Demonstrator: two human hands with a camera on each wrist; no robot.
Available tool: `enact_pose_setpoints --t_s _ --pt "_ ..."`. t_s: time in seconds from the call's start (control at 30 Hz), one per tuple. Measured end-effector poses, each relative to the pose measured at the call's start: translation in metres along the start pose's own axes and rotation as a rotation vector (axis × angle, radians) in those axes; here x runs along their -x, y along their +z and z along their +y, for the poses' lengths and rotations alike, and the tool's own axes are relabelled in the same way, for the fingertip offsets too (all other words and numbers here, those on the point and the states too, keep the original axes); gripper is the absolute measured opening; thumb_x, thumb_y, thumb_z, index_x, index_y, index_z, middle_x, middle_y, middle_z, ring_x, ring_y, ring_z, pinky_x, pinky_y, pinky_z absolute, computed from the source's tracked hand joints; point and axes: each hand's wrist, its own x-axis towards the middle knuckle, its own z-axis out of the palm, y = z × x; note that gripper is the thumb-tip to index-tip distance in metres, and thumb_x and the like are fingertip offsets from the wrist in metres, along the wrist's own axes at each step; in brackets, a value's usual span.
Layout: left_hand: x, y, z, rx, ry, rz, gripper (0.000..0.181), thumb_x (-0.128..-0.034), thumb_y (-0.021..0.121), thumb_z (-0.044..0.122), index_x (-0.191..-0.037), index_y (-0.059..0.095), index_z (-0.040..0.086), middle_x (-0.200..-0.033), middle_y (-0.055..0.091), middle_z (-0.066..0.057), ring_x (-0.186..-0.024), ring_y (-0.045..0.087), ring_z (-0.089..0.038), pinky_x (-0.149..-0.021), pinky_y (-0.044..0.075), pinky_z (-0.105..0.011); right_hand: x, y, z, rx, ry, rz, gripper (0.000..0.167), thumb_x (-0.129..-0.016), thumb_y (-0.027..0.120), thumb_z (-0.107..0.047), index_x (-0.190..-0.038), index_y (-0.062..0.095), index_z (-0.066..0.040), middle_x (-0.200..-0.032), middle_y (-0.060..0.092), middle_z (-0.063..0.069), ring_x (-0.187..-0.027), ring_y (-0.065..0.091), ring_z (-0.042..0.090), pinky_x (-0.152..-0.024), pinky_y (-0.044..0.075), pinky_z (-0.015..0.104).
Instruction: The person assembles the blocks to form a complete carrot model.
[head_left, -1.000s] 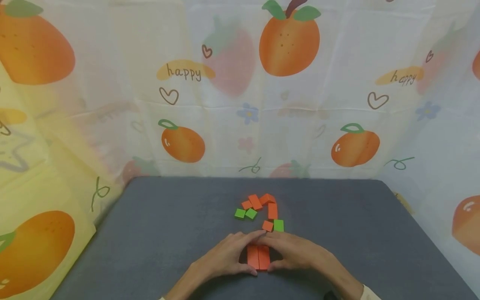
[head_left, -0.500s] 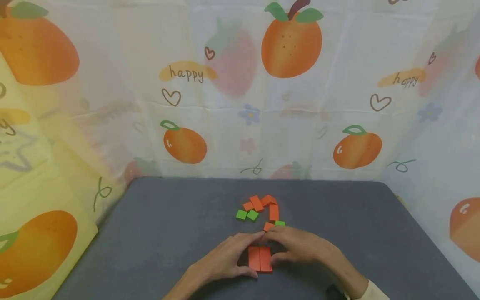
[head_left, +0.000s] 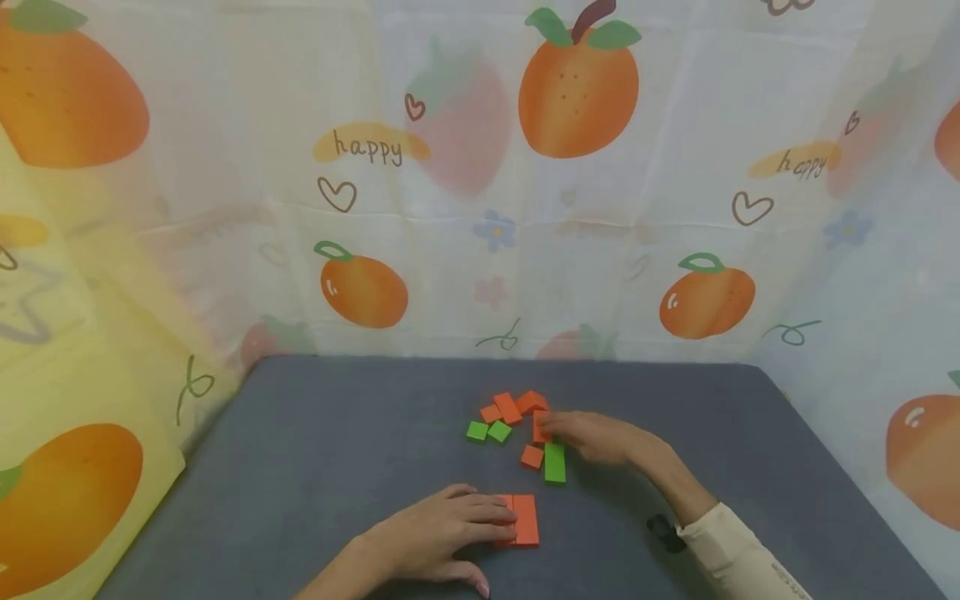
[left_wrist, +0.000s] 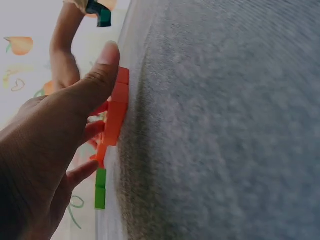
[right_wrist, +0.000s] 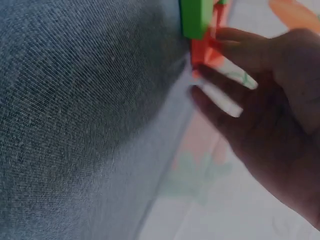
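Two orange rectangular blocks (head_left: 527, 522) lie side by side on the grey table. My left hand (head_left: 438, 533) is at their left, its fingers over the left block and its thumb held apart below. Farther back, my right hand (head_left: 603, 437) reaches an orange block (head_left: 538, 427), fingertips at its right side and partly covering it. In the right wrist view the fingers of my right hand (right_wrist: 270, 95) look extended and spread. Just nearer lie a green rectangular block (head_left: 555, 464) and a small orange block (head_left: 532, 457).
Behind, a loose group holds two small green blocks (head_left: 477, 431), a small orange block (head_left: 491, 413), a tilted orange block (head_left: 507, 408) and an orange triangular-looking block (head_left: 532, 402). A fruit-print cloth (head_left: 450, 275) hangs past the grey table's (head_left: 337, 433) far edge.
My right hand has left the paired orange blocks and moved forward to the farther orange block. My left hand's fingers have come down over the left block of the pair.
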Motion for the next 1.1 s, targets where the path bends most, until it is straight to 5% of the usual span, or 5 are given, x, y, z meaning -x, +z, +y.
enact_pose_setpoints --t_s 0.13,0.3,0.53,0.8,1.1 --pt "-0.006 -0.002 0.001 -0.023 -0.001 -0.018 0.062 -0.1016 0.051 0.062 -0.151 0.056 0.025 -0.153 0.058 0.009 -0.144 0.052 -0.008 -0.118 0.046 -0.041 0.014 -0.005 0.009 -0.032 0.075 -0.057 0.038 -0.109 0.045 0.0 -0.144 0.06 -0.001 -0.155 0.054 0.02 -0.146 0.048 0.045 -0.116 0.044 0.06" --pt "-0.009 -0.006 0.003 -0.031 0.0 -0.007 0.057 -0.1024 0.051 0.06 -0.146 0.06 0.024 -0.147 0.062 0.009 -0.139 0.055 -0.008 -0.117 0.046 -0.038 0.023 -0.012 0.015 0.064 0.137 0.082 0.028 -0.106 0.058 -0.008 -0.131 0.069 -0.002 -0.126 0.067 0.016 -0.113 0.066 0.034 -0.092 0.057 0.049" --pt "-0.01 -0.004 0.003 -0.006 -0.012 -0.009 0.055 -0.1035 0.051 0.059 -0.145 0.061 0.024 -0.147 0.062 0.008 -0.139 0.056 -0.009 -0.116 0.048 -0.034 0.011 0.006 0.018 0.174 0.186 0.146 0.036 -0.095 0.077 -0.029 -0.126 0.071 -0.011 -0.103 0.062 0.007 -0.083 0.051 0.016 -0.071 0.045 0.035" --pt "-0.017 -0.002 0.003 0.046 0.013 0.03 0.04 -0.1045 0.061 0.044 -0.137 0.067 0.02 -0.138 0.066 0.005 -0.131 0.059 -0.009 -0.112 0.051 -0.025 0.028 0.008 0.014 0.183 0.163 0.204 0.033 -0.089 0.083 -0.018 -0.12 0.072 -0.012 -0.101 0.06 0.002 -0.082 0.051 0.013 -0.069 0.046 0.031" --pt "-0.02 0.001 0.004 0.028 0.024 0.099 0.023 -0.1005 0.072 0.025 -0.123 0.076 0.02 -0.128 0.07 0.007 -0.123 0.061 -0.009 -0.106 0.053 -0.021 0.051 0.01 -0.047 0.017 0.075 -0.012 0.055 -0.089 0.084 -0.03 -0.137 0.064 -0.015 -0.129 0.066 -0.002 -0.118 0.065 0.02 -0.098 0.057 0.051"
